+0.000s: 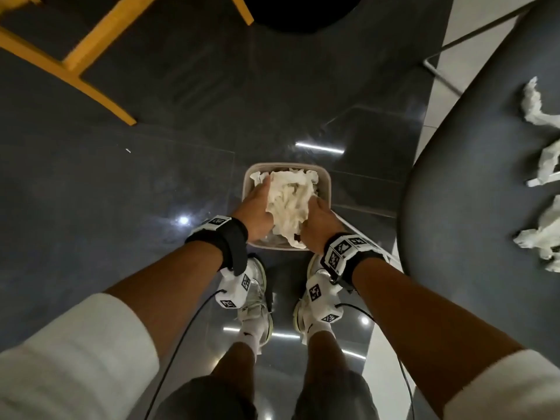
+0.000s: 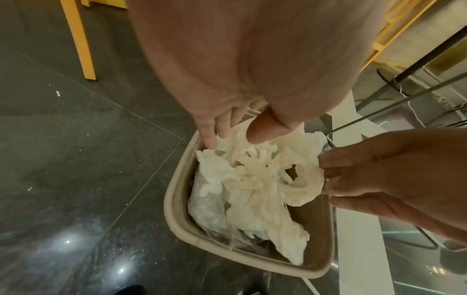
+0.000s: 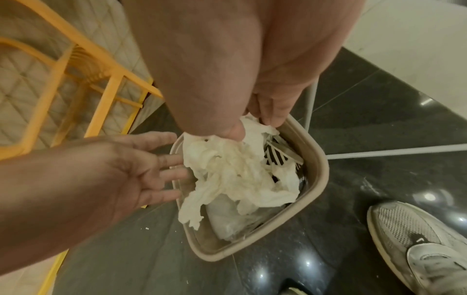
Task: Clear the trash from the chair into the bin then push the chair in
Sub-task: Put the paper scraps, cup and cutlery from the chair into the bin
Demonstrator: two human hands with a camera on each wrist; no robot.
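Observation:
A beige bin stands on the dark floor just in front of my feet. Over its mouth hangs a wad of crumpled white tissue, held between both hands. My left hand touches its left side with straight, spread fingers. My right hand pinches its right edge between thumb and fingers. More tissue and a clear liner lie inside the bin. At the right, the dark grey chair seat carries three crumpled tissues.
A yellow chair frame stands at the far left, and a black round shape at the top. The grey chair's thin metal legs reach toward the bin. My white shoes are right behind the bin.

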